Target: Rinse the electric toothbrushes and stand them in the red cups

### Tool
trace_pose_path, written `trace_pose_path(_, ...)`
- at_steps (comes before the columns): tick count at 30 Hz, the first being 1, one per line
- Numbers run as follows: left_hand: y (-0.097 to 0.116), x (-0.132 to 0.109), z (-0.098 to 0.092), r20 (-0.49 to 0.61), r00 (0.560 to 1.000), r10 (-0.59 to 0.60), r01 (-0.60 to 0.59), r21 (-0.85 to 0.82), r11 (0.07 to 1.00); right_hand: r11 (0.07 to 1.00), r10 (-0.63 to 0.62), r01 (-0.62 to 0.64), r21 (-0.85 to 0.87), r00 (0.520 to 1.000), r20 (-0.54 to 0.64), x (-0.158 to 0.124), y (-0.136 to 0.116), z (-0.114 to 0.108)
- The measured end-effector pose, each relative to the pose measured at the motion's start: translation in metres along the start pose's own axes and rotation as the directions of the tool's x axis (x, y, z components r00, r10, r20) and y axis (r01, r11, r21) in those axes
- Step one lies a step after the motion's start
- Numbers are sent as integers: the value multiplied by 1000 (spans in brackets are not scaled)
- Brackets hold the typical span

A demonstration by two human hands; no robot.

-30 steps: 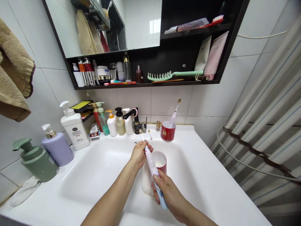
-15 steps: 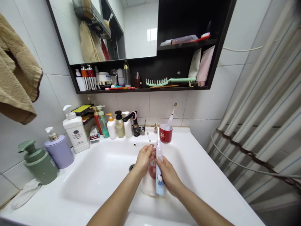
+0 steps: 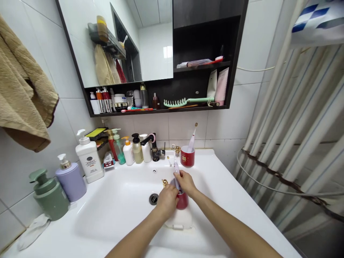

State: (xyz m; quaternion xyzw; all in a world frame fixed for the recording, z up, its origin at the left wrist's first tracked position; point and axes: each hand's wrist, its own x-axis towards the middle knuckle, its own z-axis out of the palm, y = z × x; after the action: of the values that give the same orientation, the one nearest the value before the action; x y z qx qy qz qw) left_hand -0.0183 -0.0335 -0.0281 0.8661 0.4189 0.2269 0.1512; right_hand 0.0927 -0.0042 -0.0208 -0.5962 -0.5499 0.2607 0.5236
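White basin (image 3: 113, 206): head view; set into a white desk (image 3: 228, 193), drain (image 3: 153, 199) dark and round, left of the cup.
Pale toothbrush (image 3: 176, 170): steep, over the basin, lower end at the mouth of the near cup; part hidden by fingers.
Right hand (image 3: 186, 182): narrowed on the pale toothbrush, thumb and fingers pinching its handle.
Left hand (image 3: 167, 199): fingers bent against the left side of the near cup; cannot tell if it grips or only rests there.
Near cup (image 3: 182, 201): red, about upright, a pale flat piece (image 3: 179, 218) showing below it.
Gold ornament (image 3: 165, 182): just above the left hand, beside the near cup; join with the cup not clear.
Far cup (image 3: 187, 158): red, gold marking, on the back ledge right of the tap; standing toothbrush (image 3: 191, 141) leans in it, head up.
Loose brush head (image 3: 169, 161): small, lying between tap and far cup.
Black tap (image 3: 154, 147): spout pointing left, row of pump bottles (image 3: 137, 152) close by on its left.
Left edge: purple bottle (image 3: 71, 183) between a green bottle (image 3: 51, 200) and a tall white bottle (image 3: 90, 161); white cloth (image 3: 34, 232) crumpled nearest.
Cabinet shelf: green hairbrush (image 3: 176, 104) lying flat, bristles up.
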Motion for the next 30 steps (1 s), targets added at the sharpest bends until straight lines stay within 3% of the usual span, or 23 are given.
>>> trace_pose_path(3,0,2,3,22,999,-24,24,-4,1000,997,-2,3,-74,1000,9,-6,5,-3)
trace_pose_path(6,6,2,2,-15,1000,-7,5,-135,991,993,1,0,-118,1000,12,-11,4,-12)
trace_pose_path(10,32,13,-6,-66,994,82,-100,-339,936,988,-10,7,-153,1000,-21,-9,-5,-44)
trace_pose_path(14,67,52,-10,-106,979,173,-203,-456,866,980,-31,8,-198,994,-109,11,-18,-95)
trace_pose_path(19,94,113,6,-149,967,208,-256,-553,793,958,-27,-46,-283,969,-248,48,-15,-140)
trace_pose_path(24,89,155,24,-152,941,302,-338,-412,846,936,33,-130,-328,958,-286,80,8,-152)
trace_pose_path(30,73,187,21,-89,936,340,-350,-338,874,907,116,-186,-377,973,-200,110,17,-153)
